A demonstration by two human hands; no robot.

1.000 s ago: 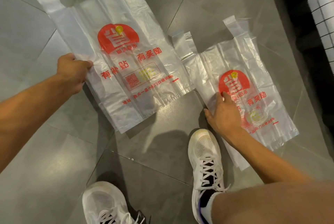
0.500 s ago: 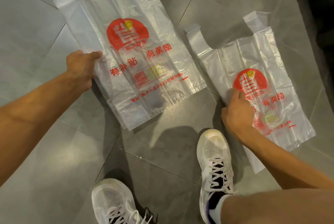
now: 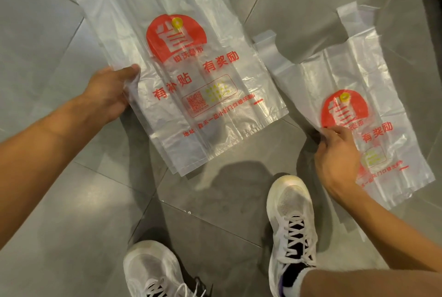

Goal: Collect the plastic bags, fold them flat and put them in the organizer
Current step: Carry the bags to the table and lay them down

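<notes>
Two clear plastic bags with red print lie flat on the grey tiled floor [image 3: 47, 201]. The larger bag [image 3: 186, 76] spreads across the upper middle. My left hand [image 3: 112, 90] grips its left edge, thumb on top of the plastic. The smaller bag [image 3: 358, 95] lies to the right. My right hand [image 3: 334, 155] pinches its left edge just below the red logo and covers part of the print. No organizer is in view.
My two white sneakers stand at the bottom, one [image 3: 290, 225] close under the right hand, the other [image 3: 153, 270] lower left. A bare knee fills the bottom right corner. Grey tiles stretch to the left.
The view has come closer to the floor and both bags look larger. My right hand has lifted the smaller bag's left edge slightly. The left hand keeps its hold on the larger bag.
</notes>
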